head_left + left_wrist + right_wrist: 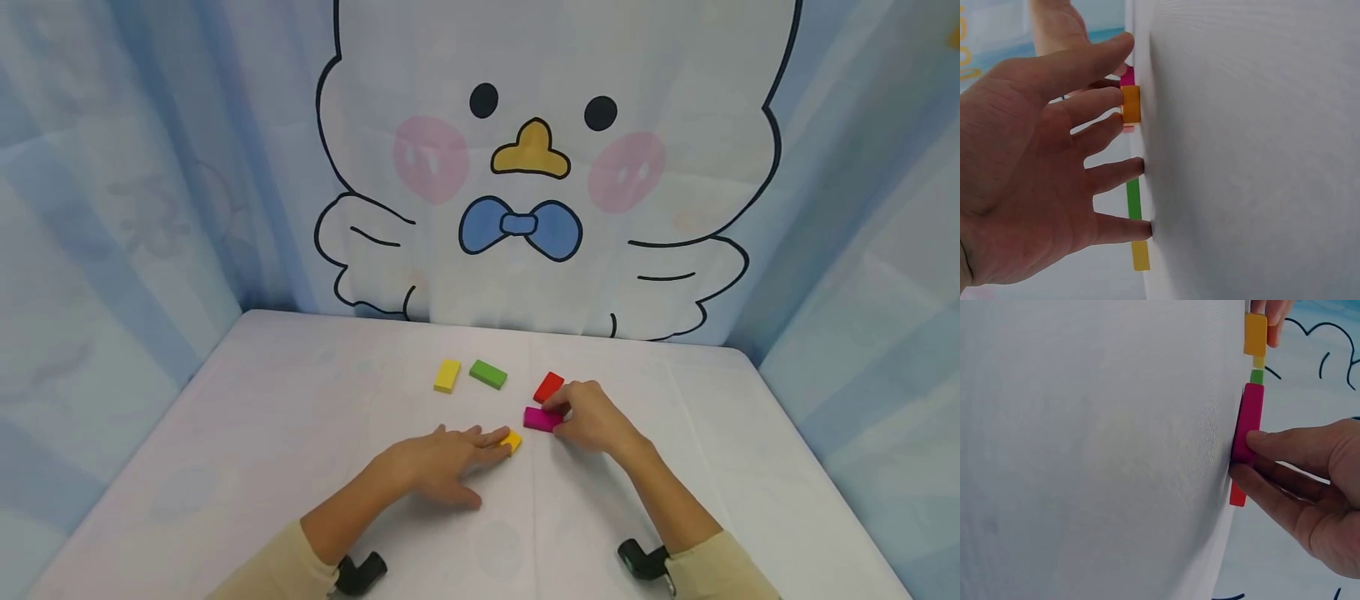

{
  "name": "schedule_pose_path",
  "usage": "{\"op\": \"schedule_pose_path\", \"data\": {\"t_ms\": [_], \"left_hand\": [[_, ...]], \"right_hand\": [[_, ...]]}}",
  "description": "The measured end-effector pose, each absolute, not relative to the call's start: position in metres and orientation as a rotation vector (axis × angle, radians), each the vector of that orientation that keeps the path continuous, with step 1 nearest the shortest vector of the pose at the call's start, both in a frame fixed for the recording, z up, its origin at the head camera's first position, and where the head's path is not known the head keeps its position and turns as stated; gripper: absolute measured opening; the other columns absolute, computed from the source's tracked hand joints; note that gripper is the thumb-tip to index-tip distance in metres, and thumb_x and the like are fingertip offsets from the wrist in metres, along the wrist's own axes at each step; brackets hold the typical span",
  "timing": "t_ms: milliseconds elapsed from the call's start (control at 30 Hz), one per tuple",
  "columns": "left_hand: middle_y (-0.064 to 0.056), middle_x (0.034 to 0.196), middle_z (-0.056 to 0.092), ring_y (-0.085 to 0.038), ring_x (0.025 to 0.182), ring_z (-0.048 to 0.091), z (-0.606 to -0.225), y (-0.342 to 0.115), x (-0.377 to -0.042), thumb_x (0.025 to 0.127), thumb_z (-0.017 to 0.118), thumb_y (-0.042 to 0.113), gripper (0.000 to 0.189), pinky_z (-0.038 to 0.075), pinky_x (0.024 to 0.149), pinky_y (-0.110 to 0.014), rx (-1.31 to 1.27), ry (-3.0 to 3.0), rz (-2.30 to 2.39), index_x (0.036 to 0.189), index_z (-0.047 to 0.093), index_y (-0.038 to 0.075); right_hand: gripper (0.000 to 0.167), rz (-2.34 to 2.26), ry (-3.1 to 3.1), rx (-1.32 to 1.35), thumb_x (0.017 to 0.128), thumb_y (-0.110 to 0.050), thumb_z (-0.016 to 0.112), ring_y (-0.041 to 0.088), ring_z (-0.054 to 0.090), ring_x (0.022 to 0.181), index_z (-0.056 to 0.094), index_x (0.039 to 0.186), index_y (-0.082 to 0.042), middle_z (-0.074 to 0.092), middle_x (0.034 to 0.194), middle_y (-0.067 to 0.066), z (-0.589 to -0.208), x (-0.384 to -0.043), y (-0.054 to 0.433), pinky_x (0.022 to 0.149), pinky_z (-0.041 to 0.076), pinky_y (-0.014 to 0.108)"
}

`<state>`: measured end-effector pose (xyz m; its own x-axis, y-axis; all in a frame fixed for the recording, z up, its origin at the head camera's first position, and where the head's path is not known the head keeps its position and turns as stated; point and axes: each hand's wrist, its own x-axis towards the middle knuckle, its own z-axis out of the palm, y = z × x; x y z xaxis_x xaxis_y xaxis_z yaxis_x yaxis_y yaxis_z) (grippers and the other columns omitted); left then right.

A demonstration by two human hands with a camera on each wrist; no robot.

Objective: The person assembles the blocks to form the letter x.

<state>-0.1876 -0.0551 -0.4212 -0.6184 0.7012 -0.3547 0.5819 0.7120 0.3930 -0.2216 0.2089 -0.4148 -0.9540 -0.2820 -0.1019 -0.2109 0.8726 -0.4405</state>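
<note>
My right hand (pixel 592 417) pinches the right end of a magenta block (pixel 538 419) between thumb and fingers. In the right wrist view the magenta block (pixel 1249 415) lies low along the white cloth, its near end under the thumb. Straight, spread fingers of my left hand (pixel 446 462) reach over an orange-yellow block (pixel 513 442). Two of those fingertips rest on the orange-yellow block (pixel 1131 104) in the left wrist view, while the other fingertips come down at the cloth. Just beyond the right fingers sits a red block (pixel 547 386).
Farther back on the white-covered table (pixel 300 400) lie a yellow block (pixel 447 376) and a green block (pixel 488 375), side by side with a small gap. Behind the table's back edge hangs a curtain (pixel 525 283) printed with a cartoon bird; more curtain flanks both sides.
</note>
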Motion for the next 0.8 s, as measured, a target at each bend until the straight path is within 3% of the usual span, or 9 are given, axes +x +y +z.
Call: {"op": "schedule_pose_path", "data": {"t_ms": [800], "left_hand": [[0.017, 0.174, 0.016, -0.026, 0.161, 0.023, -0.419, -0.056, -0.187, 0.088, 0.084, 0.033, 0.091, 0.023, 0.121, -0.073, 0.989, 2.414, 0.309, 0.164, 0.032, 0.037]], "right_hand": [[0.03, -0.697, 2.877, -0.308, 0.084, -0.002, 0.082, 0.016, 0.066, 0.094, 0.079, 0.114, -0.007, 0.074, 0.099, 0.002, -0.399, -0.192, 0.208, 0.085, 0.062, 0.035]]}}
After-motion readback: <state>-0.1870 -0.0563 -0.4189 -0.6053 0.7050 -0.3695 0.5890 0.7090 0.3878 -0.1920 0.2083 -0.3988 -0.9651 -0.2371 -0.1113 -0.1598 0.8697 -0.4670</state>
